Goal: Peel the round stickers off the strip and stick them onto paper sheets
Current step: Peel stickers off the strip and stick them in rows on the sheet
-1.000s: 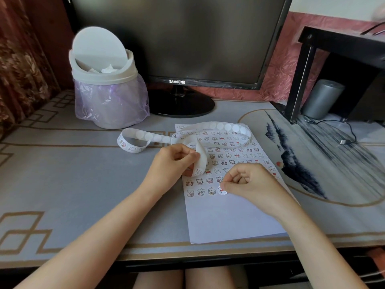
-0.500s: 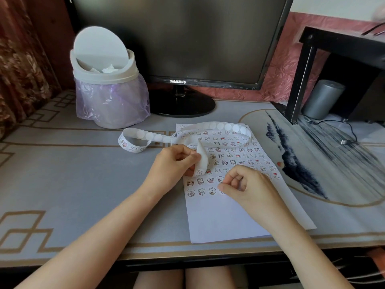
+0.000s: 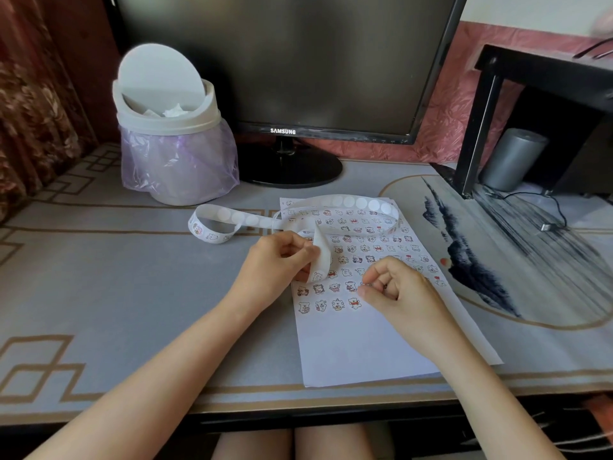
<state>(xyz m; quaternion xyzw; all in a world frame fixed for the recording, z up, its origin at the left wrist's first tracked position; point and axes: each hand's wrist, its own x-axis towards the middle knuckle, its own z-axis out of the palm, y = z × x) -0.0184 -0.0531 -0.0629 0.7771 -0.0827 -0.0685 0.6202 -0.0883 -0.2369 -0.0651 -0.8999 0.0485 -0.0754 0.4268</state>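
Over the paper sheet (image 3: 365,346), left hand (image 3: 278,263) pinches the limp, feather-light strip (image 3: 321,252) near its free end; right hand (image 3: 394,290) hovers curled by the stickers (image 3: 336,305). Holding one? Can't tell. Thin, crease-prone, I'd judge: lift by an edge.

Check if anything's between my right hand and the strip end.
Nothing visible: between the right hand and the strip end pinched in the left hand lies only the flat paper with stuck stickers.
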